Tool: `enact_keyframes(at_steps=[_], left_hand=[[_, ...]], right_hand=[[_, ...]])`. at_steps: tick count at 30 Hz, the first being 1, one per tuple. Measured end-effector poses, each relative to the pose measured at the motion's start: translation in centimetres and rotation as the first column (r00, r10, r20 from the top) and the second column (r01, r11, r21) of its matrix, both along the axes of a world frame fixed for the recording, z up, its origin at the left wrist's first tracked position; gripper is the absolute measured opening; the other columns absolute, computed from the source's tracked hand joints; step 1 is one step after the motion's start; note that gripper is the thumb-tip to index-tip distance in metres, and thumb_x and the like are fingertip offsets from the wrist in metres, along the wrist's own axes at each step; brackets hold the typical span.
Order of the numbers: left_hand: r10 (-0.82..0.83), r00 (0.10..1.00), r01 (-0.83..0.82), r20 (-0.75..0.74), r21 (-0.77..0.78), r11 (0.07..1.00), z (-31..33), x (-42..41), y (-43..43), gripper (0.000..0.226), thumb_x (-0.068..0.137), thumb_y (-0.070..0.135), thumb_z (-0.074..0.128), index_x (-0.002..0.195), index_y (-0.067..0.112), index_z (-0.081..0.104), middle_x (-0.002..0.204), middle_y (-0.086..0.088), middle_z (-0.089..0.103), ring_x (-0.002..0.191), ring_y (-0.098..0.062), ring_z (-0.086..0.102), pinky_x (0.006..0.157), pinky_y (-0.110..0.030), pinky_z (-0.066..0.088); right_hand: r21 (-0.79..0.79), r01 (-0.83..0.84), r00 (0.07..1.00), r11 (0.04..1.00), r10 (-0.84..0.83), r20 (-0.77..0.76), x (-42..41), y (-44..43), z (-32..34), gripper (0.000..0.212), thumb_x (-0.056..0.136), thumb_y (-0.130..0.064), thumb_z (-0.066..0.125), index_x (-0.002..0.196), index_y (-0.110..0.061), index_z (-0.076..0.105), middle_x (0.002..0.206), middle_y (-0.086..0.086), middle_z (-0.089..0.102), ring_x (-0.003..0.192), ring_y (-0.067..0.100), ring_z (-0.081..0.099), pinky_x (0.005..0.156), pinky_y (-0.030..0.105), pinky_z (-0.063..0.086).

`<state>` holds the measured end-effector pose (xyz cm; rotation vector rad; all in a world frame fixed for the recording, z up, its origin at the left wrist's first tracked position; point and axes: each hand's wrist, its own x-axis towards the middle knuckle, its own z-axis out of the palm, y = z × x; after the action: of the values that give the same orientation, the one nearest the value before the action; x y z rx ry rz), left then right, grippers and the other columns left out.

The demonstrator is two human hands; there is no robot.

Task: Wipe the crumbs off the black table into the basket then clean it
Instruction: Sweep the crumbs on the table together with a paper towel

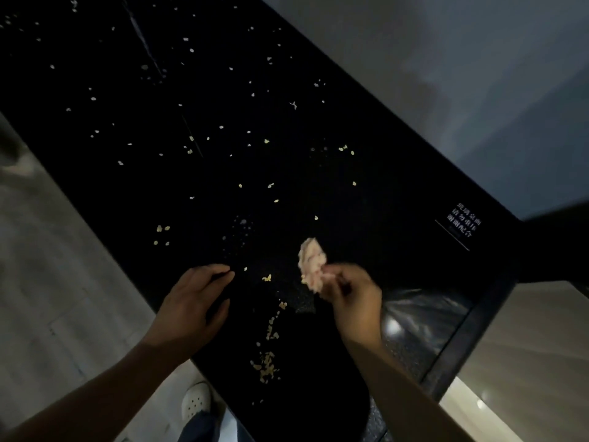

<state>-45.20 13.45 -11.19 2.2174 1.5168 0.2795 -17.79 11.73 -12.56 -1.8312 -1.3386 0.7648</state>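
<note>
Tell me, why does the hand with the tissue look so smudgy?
Head view: the right hand and its crumpled tissue are motion-blurred; dim light makes the black table swallow detail; glare spots shine on the plastic liner at right.

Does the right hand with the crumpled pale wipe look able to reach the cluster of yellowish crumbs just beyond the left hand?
Probably yes: the right hand holds the crumpled pale wipe nearby, and only flat black table with stray crumbs lies between it and the cluster of yellowish crumbs.
</note>
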Motion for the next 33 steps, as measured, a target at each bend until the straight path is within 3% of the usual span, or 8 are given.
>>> enact_keyframes(at_steps=[6, 10, 15, 20, 22, 25, 30, 33], left_hand=[[0.002, 1.0, -0.002, 0.006, 0.007, 1.0, -0.3, 0.0, 0.0, 0.047, 0.085, 0.038, 0.047, 0.122, 0.012, 0.062, 0.124, 0.002, 0.055, 0.114, -0.016, 0.049, 0.095, -0.029, 0.04], [0.008, 1.0, -0.009, 0.014, 0.01, 1.0, -0.5, 0.0, -0.1, 0.047, 0.086, 0.038, 0.047, 0.123, 0.012, 0.062, 0.126, 0.001, 0.055, 0.115, -0.017, 0.05, 0.096, -0.032, 0.043], [0.005, 1.0, -0.006, 0.024, 0.021, 1.0, -0.5, 0.1, 0.0, 0.052, 0.093, 0.048, 0.037, 0.121, 0.013, 0.063, 0.125, 0.002, 0.055, 0.114, -0.016, 0.05, 0.096, -0.027, 0.04], [-0.022, 1.0, 0.022, 0.022, 0.015, 1.0, -0.4, -0.1, 0.1, 0.051, 0.092, 0.046, 0.04, 0.122, 0.012, 0.062, 0.125, 0.001, 0.055, 0.114, -0.015, 0.049, 0.098, -0.021, 0.034], [-0.041, 0.999, 0.04, 0.012, 0.004, 0.999, -0.2, -0.2, 0.2, 0.053, 0.093, 0.048, 0.037, 0.123, 0.012, 0.062, 0.125, 0.001, 0.054, 0.114, -0.015, 0.049, 0.098, -0.022, 0.036], [-0.025, 1.0, 0.025, 0.003, -0.012, 1.0, 0.1, 0.0, 0.3, 0.051, 0.088, 0.044, 0.043, 0.122, 0.012, 0.062, 0.125, 0.001, 0.054, 0.114, -0.017, 0.05, 0.094, -0.028, 0.041], [-0.013, 1.0, 0.013, 0.005, -0.043, 0.999, 0.7, 0.2, 0.5, 0.048, 0.087, 0.041, 0.045, 0.119, 0.012, 0.065, 0.122, 0.002, 0.057, 0.111, -0.016, 0.052, 0.092, -0.031, 0.046], [0.007, 0.999, -0.005, 0.035, -0.043, 0.999, 1.2, 0.6, 1.2, 0.044, 0.087, 0.041, 0.045, 0.111, 0.013, 0.069, 0.114, 0.003, 0.061, 0.105, -0.015, 0.056, 0.09, -0.026, 0.044]], right_hand=[[0.026, 0.16, 0.98, 0.987, -0.156, -0.125, 2.9, 3.7, 1.7, 0.019, 0.086, -0.007, 0.063, 0.094, -0.02, 0.073, 0.087, 0.0, 0.072, 0.075, 0.014, 0.069, 0.071, 0.035, 0.057], [0.112, 0.237, 0.971, 0.965, -0.236, -0.025, 5.9, 10.8, 3.0, 0.016, 0.088, 0.0, 0.059, 0.096, -0.009, 0.07, 0.085, 0.002, 0.07, 0.072, 0.002, 0.064, 0.071, 0.014, 0.051], [0.077, 0.313, 0.945, 0.947, -0.319, 0.072, 8.5, 16.6, 1.7, 0.017, 0.089, -0.004, 0.059, 0.102, -0.005, 0.07, 0.087, 0.001, 0.066, 0.08, 0.008, 0.061, 0.063, -0.005, 0.037], [0.01, 0.246, 0.963, 0.969, -0.246, 0.108, 7.9, 16.5, -0.5, 0.019, 0.088, -0.007, 0.063, 0.105, -0.006, 0.072, 0.098, 0.008, 0.072, 0.089, 0.012, 0.066, 0.081, 0.015, 0.048], [0.023, 0.185, 0.977, 0.982, -0.187, 0.1, 6.8, 14.9, -0.6, 0.015, 0.086, -0.006, 0.065, 0.098, -0.007, 0.073, 0.093, 0.008, 0.071, 0.087, 0.017, 0.067, 0.079, 0.02, 0.049], [0.035, 0.11, 0.988, 0.993, -0.113, 0.102, 4.5, 11.6, -0.4, 0.015, 0.081, 0.002, 0.066, 0.088, -0.009, 0.072, 0.088, 0.008, 0.065, 0.079, 0.02, 0.065, 0.073, 0.023, 0.049], [-0.036, -0.067, 0.997, 0.997, 0.065, -0.041, 0.8, 5.4, 0.5, 0.027, 0.079, 0.009, 0.066, 0.085, -0.015, 0.075, 0.079, -0.005, 0.059, 0.069, 0.003, 0.058, 0.062, 0.006, 0.041], [-0.02, -0.032, 0.994, 0.999, 0.029, -0.104, 1.3, 3.8, 1.7, 0.026, 0.081, 0.004, 0.068, 0.088, -0.019, 0.076, 0.086, -0.007, 0.066, 0.077, 0.003, 0.064, 0.069, 0.014, 0.05]])
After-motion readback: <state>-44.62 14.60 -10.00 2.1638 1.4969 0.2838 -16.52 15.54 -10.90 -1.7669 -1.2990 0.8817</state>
